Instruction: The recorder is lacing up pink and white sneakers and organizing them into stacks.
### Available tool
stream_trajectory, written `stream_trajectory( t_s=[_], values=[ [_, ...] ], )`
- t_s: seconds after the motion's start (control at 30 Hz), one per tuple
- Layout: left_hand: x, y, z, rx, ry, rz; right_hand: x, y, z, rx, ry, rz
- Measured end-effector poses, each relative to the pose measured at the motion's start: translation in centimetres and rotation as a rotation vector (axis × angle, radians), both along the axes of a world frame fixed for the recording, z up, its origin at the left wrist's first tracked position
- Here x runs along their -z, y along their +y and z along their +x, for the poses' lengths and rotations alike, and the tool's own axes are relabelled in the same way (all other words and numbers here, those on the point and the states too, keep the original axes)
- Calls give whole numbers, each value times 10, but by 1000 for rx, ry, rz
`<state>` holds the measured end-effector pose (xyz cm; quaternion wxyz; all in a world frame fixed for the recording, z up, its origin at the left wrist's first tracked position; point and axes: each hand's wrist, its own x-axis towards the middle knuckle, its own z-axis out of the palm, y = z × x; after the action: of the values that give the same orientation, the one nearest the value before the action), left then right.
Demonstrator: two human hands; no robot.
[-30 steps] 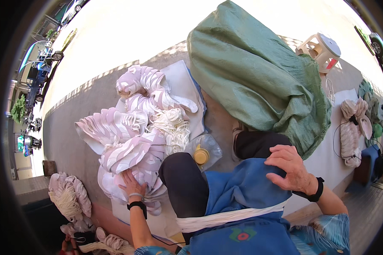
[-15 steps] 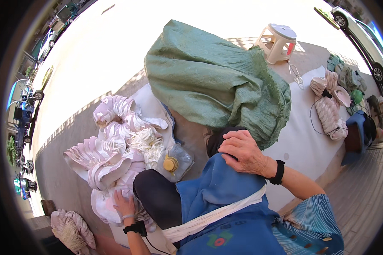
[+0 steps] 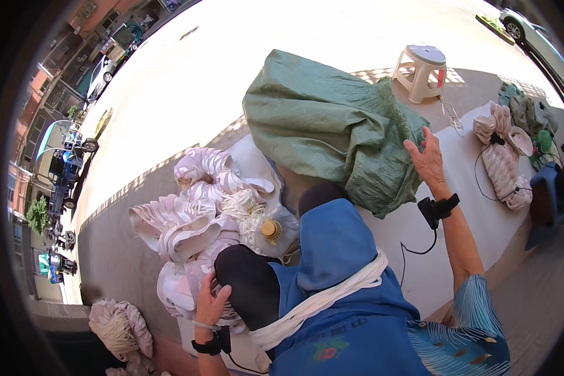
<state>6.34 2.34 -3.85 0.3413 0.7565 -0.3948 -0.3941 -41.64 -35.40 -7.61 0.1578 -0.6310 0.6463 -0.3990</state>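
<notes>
Left hand (image 3: 210, 305): fingers spread, pressing the pale pink shell-shaped pieces (image 3: 191, 216) heaped on the ground; the stack could slide. Plastic bottle (image 3: 274, 232): just beside, may tip. Right hand (image 3: 427, 160): open against the green sack (image 3: 332, 125), which may slump. White stool (image 3: 422, 70): well apart.

Green sack (image 3: 332, 125) bulks far centre, blocking reach ahead. Pale fabric pile (image 3: 200, 207) and plastic bottle (image 3: 276, 229) crowd left. White sheet (image 3: 464, 207) right of sack lies open; stool (image 3: 423, 69) beyond.
</notes>
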Motion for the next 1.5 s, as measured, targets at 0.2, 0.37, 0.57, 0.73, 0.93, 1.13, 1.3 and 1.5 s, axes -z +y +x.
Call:
stream_trajectory(
  t_s=[0.2,0.37,0.57,0.73,0.93,1.13,1.3,1.5],
  values=[
    [-35,-43,-16,25,-57,-96,35,-58,18,-335,-151,321],
    [-38,-80,-41,189,-89,-27,-5,-50,76,-498,-577,440],
    [-16,-110,-10,41,-238,-149,-62,-16,152,-1020,-782,593],
    [-9,-120,23,-29,-280,-225,-8,-17,199,-1213,-120,95],
    [-19,-163,-4,190,62,-55,-29,-37,206,-1214,-319,503],
    [-48,-226,-30,303,271,-202,-47,48,272,-1758,-154,207],
    [-11,-264,-29,362,56,-56,-32,31,245,-1633,-226,262],
    [17,-253,-4,139,495,-127,-12,-9,216,-1112,-530,259]
  ],
)
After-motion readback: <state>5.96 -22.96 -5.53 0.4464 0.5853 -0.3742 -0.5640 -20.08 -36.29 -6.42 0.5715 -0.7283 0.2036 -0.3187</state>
